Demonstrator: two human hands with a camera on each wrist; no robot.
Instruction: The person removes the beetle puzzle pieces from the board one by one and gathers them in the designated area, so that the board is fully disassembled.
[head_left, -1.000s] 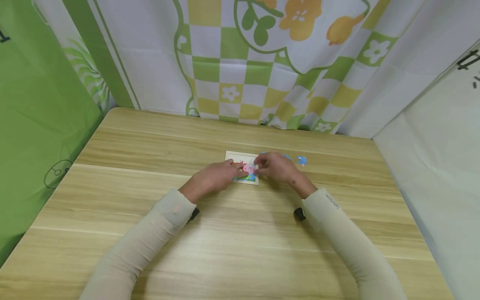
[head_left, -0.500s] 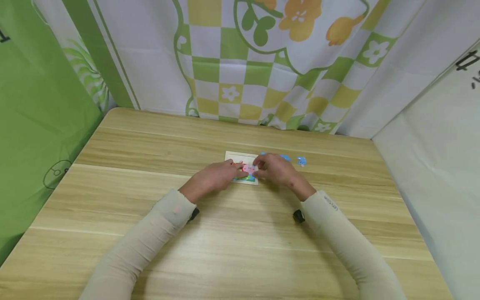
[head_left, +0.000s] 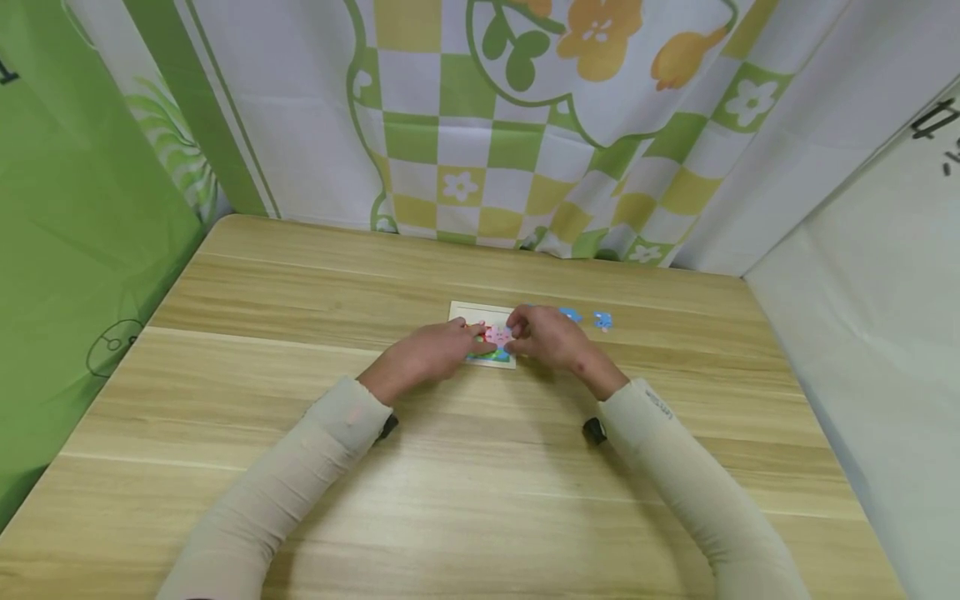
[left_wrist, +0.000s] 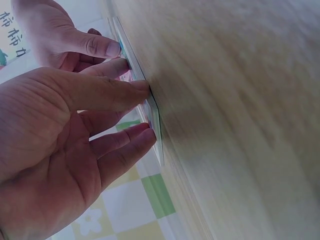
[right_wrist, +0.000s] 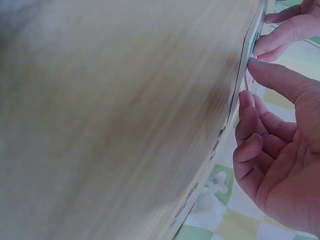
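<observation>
A small wooden jigsaw puzzle board (head_left: 480,310) lies flat on the table, its colourful picture partly covered by fingers. My left hand (head_left: 427,354) reaches in from the left, and its extended fingers rest on the picture. From the right, my right hand (head_left: 555,337) pinches a puzzle piece (right_wrist: 246,81) between thumb and index fingertip at the board's right edge. That piece shows as a thin, pale edge in the right wrist view. Pink picture parts (head_left: 498,336) show between the two hands. In the left wrist view both hands' fingertips meet close over the board.
Loose blue puzzle pieces lie behind and right of my right hand, one close by (head_left: 570,314) and another farther right (head_left: 603,320). The wood-grain table (head_left: 480,492) reaches back to a checked, flowered curtain (head_left: 517,150). A green cloth (head_left: 82,250) hangs at the left.
My right hand has shifted very slightly left, its fingers still at the board's right edge. The pink area between the hands looks a little different. My left hand stays in place.
</observation>
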